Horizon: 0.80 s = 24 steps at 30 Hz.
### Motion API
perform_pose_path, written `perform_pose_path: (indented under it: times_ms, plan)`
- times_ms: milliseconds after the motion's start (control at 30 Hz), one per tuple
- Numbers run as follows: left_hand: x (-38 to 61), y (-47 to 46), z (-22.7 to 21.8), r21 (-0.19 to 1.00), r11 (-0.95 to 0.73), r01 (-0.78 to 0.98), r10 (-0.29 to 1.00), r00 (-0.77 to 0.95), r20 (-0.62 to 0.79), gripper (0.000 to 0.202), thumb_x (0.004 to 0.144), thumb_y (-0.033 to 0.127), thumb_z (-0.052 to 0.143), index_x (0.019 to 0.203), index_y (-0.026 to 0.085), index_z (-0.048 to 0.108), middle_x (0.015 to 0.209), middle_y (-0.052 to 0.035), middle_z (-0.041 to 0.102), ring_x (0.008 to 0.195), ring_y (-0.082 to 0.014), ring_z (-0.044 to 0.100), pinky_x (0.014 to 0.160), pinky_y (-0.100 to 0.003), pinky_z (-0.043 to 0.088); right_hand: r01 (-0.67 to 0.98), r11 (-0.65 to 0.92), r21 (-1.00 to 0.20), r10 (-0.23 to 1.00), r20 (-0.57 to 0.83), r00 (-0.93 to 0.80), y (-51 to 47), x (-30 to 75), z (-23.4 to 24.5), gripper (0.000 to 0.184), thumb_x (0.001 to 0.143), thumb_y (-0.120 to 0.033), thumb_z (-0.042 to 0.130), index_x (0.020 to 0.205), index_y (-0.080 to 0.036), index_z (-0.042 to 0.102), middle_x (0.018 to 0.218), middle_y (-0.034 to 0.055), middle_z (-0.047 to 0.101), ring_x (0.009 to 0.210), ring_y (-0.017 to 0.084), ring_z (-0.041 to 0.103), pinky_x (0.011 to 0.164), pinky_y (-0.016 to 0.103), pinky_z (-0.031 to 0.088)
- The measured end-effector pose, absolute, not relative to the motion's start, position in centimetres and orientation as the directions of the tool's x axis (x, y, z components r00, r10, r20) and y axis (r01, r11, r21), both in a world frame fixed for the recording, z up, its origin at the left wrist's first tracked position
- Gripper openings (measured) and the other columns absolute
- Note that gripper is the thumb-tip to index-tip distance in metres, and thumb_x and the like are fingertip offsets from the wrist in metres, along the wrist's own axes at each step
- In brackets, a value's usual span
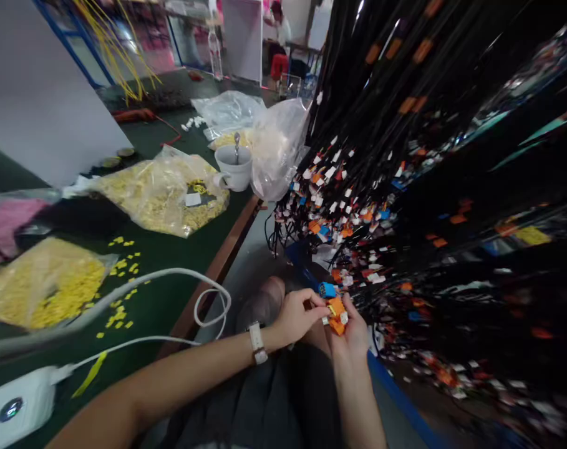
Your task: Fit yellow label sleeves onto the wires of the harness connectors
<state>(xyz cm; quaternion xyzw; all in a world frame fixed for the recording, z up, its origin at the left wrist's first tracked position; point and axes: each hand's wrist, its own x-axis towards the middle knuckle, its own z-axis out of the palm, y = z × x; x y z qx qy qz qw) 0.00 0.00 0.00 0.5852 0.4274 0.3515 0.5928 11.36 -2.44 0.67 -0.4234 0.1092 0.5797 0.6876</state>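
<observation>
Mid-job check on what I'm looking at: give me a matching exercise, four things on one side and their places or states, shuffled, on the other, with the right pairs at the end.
Things
1. Orange connectors
2. Mug
3. Watch
4. Bottle

Places or states
A. Strapped around the left wrist
B. Clear and upright, far back
C. Between the left hand and the right hand
D. On the green table, a metal handle sticking up out of it

Pairs: 1-C, 2-D, 3-A, 4-B
</observation>
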Motion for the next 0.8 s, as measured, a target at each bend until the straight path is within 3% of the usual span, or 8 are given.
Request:
perform_pose_path:
  times_ms: [200, 500, 800]
  plan:
    - [0.19, -0.38, 0.27, 0.992, 0.100, 0.079, 0.916, 0.383, -0.123, 0.012, 0.069, 0.024, 0.066, 0.068, 0.013, 0.062, 0.070, -0.0017, 0.065, 0.066, -0.0114, 0.055, 0.062, -0.020, 0.041, -0.867, -0.026, -0.497, 0.693, -0.634, 0.342, -2.56, 11.00, 0.99, 0.004, 0.076, -0.017, 0.061, 0.072, -0.015, 0.061, 0.064, -0.0007, 0.065, 0.055, 0.011, 0.062, 0.054, 0.020, 0.051]
    - [0.01, -0.15, 0.49, 0.992, 0.105, 0.076, 0.908, 0.399, -0.126, 0.013, 0.070, 0.025, 0.065, 0.068, 0.013, 0.064, 0.069, -0.0021, 0.065, 0.062, -0.0108, 0.054, 0.057, -0.019, 0.039, -0.882, -0.002, -0.472, 0.599, -0.707, 0.377, -2.45, 10.85, 1.56, 0.016, 0.084, -0.014, 0.047, 0.077, -0.011, 0.061, 0.067, 0.0020, 0.066, 0.058, 0.011, 0.062, 0.056, 0.020, 0.051]
    - [0.18, -0.29, 0.08, 0.993, 0.095, 0.069, 0.910, 0.399, -0.115, 0.012, 0.070, 0.024, 0.065, 0.068, 0.013, 0.062, 0.069, -0.0015, 0.064, 0.063, -0.0109, 0.055, 0.059, -0.020, 0.041, -0.859, 0.027, -0.511, 0.622, -0.664, 0.415, -2.49, 10.42, 1.37, 0.008, 0.079, -0.013, 0.054, 0.076, -0.013, 0.061, 0.065, -0.0003, 0.065, 0.056, 0.009, 0.062, 0.052, 0.018, 0.050]
